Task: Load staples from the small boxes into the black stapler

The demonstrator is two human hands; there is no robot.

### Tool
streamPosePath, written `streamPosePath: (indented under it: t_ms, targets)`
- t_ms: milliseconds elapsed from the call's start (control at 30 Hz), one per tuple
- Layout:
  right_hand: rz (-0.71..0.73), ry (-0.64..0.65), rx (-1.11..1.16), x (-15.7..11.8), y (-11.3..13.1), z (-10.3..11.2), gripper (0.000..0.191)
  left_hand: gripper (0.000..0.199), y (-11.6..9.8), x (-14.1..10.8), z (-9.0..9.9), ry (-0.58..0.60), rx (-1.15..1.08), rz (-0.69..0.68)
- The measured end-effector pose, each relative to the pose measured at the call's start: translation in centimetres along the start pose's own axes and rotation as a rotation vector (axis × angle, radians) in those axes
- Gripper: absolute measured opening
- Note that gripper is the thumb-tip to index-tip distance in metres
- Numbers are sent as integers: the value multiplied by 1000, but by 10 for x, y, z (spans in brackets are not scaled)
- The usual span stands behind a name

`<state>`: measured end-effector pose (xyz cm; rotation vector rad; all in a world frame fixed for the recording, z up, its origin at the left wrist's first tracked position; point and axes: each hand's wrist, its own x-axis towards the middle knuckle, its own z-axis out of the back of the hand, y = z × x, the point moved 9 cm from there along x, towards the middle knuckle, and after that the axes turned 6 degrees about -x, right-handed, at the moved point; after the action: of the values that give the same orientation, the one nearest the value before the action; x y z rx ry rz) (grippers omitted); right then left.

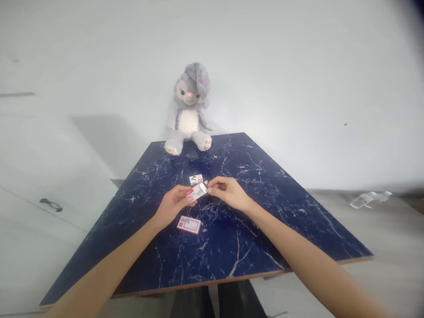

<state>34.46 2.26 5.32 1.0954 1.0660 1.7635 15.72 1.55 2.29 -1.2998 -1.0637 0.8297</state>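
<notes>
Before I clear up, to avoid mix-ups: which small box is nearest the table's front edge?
The red-bordered box, lying flat; the left hand holds the second box, and the third box is farther back.

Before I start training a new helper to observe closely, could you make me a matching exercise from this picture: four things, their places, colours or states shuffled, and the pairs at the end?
Things:
1. plush toy
2. tabletop
3. red-edged box
4. left hand

Matches:
A. dark blue with pale veins
B. holding a small box
C. sitting at the far edge
D. lying lower in the picture than the small box

Pairs: 1-C, 2-A, 3-D, 4-B
</notes>
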Motion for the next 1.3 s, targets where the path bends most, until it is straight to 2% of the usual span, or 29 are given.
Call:
streamPosePath:
  t_ms: [233,433,567,667,900,1100,1300]
  targets:
    - [11,-10,-44,1,-4,1,30,37,2,-3,-7,69,74,1]
    - [27,-31,-36,3,-5,1,25,32,5,-1,-7,48,122,-21]
    - [190,-177,-217,-2,15,11,16,37,4,-3,-8,34,72,-8]
    - [272,-248,-247,-7,26,13,14,42,5,-5,-7,6,89,22]
    - [242,-123,-234,-4,24,3,19,45,10,-6,-3,-29,110,28]
    - [158,-38,-78,-1,19,0,28,50,11,-3,-2,-63,95,40]
    - [168,24,-108,-1,18,-8,26,54,11,-4,1,-103,93,60]
